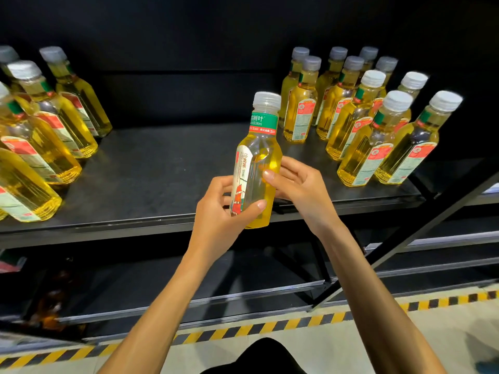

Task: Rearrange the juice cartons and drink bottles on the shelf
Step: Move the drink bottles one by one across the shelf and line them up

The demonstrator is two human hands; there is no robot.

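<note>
From the head camera, the held bottle (pixel 255 157) is upright with a slight tilt in front of the person. It hangs above the front edge of the shelf (pixel 162 163), in the open gap between two standing groups. The left hand (pixel 218 211) wraps its lower body, fingers curled behind and the thumb laid across the front near the base. The right hand (pixel 297 184) pinches the middle from the other side, with the thumb tip on the clear wall and the fingers behind. No juice cartons show in this view.

The likeliest trouble is probably a slip. The bottle's wall looks smooth and glossy, and it hangs over the shelf lip rather than above the board, so a loosened hold would drop it toward the lower shelves or the floor. The right group of bottles (pixel 372 125) stands packed close, some touching. A careless set-down there, or a brushing wrist, could tip one into its neighbours. The left group of bottles (pixel 40 136) runs near the front edge and seems equally easy to knock.

Every bottle is clear plastic with a squarish body, rounded shoulders and a narrow neck, and is filled with golden-yellow liquid. Caps are pale and ribbed. The held one wears a green neck band and a pale film label with a red sailing ship. The shelf board is matt and dark with a thin metal front lip. Striped yellow-and-black floor tape (pixel 243 330) runs below.
</note>
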